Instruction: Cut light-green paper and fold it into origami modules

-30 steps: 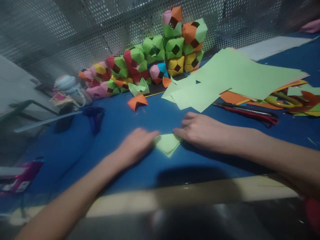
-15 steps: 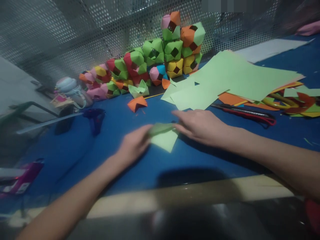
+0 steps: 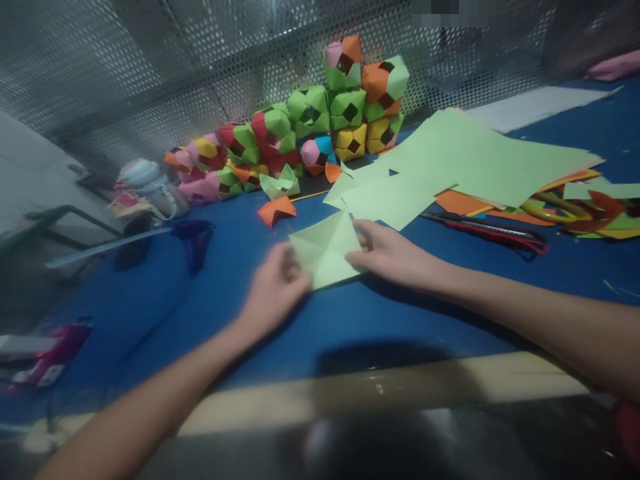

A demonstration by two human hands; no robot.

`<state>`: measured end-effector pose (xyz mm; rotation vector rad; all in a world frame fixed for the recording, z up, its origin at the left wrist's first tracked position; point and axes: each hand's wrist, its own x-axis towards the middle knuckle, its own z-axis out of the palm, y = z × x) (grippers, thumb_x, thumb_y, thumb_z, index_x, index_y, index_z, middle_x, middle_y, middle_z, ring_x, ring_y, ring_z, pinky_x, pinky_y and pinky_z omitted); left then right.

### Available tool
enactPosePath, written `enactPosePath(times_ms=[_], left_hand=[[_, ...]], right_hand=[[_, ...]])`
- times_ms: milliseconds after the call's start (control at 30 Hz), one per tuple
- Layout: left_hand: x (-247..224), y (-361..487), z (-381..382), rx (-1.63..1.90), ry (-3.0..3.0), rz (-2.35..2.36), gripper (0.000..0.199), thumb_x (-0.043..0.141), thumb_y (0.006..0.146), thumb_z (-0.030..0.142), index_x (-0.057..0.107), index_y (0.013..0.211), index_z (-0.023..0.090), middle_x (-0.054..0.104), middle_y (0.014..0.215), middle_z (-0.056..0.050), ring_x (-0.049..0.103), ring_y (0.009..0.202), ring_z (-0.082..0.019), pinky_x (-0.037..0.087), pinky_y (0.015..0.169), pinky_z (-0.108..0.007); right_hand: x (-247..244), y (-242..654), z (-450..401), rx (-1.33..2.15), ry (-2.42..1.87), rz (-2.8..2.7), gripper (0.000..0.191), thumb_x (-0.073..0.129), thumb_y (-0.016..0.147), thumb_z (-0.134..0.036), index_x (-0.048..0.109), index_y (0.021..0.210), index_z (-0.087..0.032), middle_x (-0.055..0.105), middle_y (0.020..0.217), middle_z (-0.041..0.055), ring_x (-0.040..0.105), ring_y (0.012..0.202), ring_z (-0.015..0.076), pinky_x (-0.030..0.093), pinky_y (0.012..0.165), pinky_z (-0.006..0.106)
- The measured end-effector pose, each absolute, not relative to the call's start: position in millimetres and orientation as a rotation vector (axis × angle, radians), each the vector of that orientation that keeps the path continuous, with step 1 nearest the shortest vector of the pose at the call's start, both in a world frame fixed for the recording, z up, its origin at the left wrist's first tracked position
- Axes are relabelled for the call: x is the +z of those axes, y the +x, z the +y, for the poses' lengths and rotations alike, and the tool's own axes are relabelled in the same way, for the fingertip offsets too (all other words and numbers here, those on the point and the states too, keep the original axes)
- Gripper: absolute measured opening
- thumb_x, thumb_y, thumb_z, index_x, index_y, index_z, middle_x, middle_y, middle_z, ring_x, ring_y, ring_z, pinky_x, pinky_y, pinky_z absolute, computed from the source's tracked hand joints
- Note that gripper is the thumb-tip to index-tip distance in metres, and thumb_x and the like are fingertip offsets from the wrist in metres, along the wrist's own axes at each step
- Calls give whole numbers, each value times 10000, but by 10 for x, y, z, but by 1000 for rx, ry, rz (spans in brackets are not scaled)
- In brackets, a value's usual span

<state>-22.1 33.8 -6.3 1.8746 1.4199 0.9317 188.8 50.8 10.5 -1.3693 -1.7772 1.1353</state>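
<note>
R hand pinches light-green, creased, four-cornered paper sheet by R edge, over flat blue tabletop; L hand at L edge, blurred, can't tell grip.

We see the left hand smeared by blur, hiding a bit of the creased pale green paper at its eight o'clock; the right hand covers some at three. The picture's edge cuts off the left forearm at eight o'clock, a blurred magenta package just above it, a pink item at two, and a red shape at four that we cannot identify. Towards three, we lose part of the yellow loops under paper.
</note>
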Motion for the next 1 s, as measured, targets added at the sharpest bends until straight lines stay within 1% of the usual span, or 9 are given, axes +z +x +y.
enactPosePath(times_ms=[67, 133, 267, 367, 433, 567, 700, 900, 1000], left_hand=[[-47, -210, 357, 1001, 1754, 1371, 451, 639, 747, 237, 477, 1165, 183, 615, 988, -54, 600, 730, -124, 494, 664, -262], [-32, -208, 381, 1063, 1657, 1341, 481, 650, 734, 249, 467, 1174, 186, 617, 967, -51, 599, 739, -129, 496, 663, -262], [-52, -236, 432, 1109, 1618, 1390, 482, 654, 701, 219, 503, 1158, 191, 613, 886, -21, 582, 707, -117, 478, 643, -238], [-95, -271, 468, 1046, 1713, 1456, 415, 634, 714, 210, 537, 1117, 191, 607, 826, -2, 567, 700, -113, 455, 650, -235], [-108, -282, 481, 980, 1801, 1508, 379, 618, 726, 205, 555, 1099, 189, 608, 821, 0, 567, 724, -120, 446, 673, -244], [-70, -260, 468, 843, 1960, 1572, 291, 575, 751, 188, 601, 1040, 176, 625, 870, -10, 568, 765, -133, 444, 726, -266], [-28, -233, 448, 770, 2045, 1571, 163, 550, 771, 187, 642, 904, 166, 647, 840, -9, 564, 749, -138, 450, 735, -270], [-70, -257, 478, 809, 2073, 1529, 149, 560, 788, 217, 644, 903, 171, 663, 868, -17, 574, 756, -141, 461, 738, -273], [-92, -264, 489, 820, 2075, 1493, 155, 550, 792, 210, 641, 913, 173, 665, 880, -19, 580, 761, -142, 464, 746, -279]], right_hand=[[134, 1896, 499, 1131, -1356, -1812, 417, 548, 730, -71, 539, 1144, -108, 656, 841, 47, 588, 701, 154, 436, 554, 224], [160, 1905, 486, 1146, -1336, -1869, 395, 540, 718, -56, 559, 1109, -114, 659, 868, 53, 588, 722, 160, 435, 558, 223], [166, 1928, 486, 1180, -1300, -1984, 461, 524, 720, -60, 540, 1178, -105, 662, 958, 79, 597, 827, 190, 458, 643, 246], [126, 1961, 528, 1073, -1330, -2088, 521, 520, 715, -66, 512, 1234, -102, 660, 1006, 99, 596, 870, 213, 457, 689, 265], [88, 1981, 560, 943, -1350, -2171, 519, 519, 714, -72, 517, 1231, -114, 658, 1025, 104, 595, 869, 218, 448, 699, 269], [12, 1989, 585, 760, -1324, -2302, 442, 522, 741, -105, 552, 1181, -123, 662, 998, 109, 599, 850, 225, 433, 707, 276], [-63, 1980, 600, 774, -1259, -2225, 358, 539, 774, -162, 577, 1129, -134, 657, 1045, 111, 600, 869, 223, 438, 723, 285], [-81, 1981, 640, 825, -1270, -2172, 256, 531, 738, -106, 620, 977, -134, 666, 914, 68, 588, 760, 176, 419, 635, 247], [-33, 1970, 622, 899, -1267, -2122, 249, 529, 744, -108, 624, 974, -122, 665, 889, 62, 587, 733, 162, 420, 616, 236]])
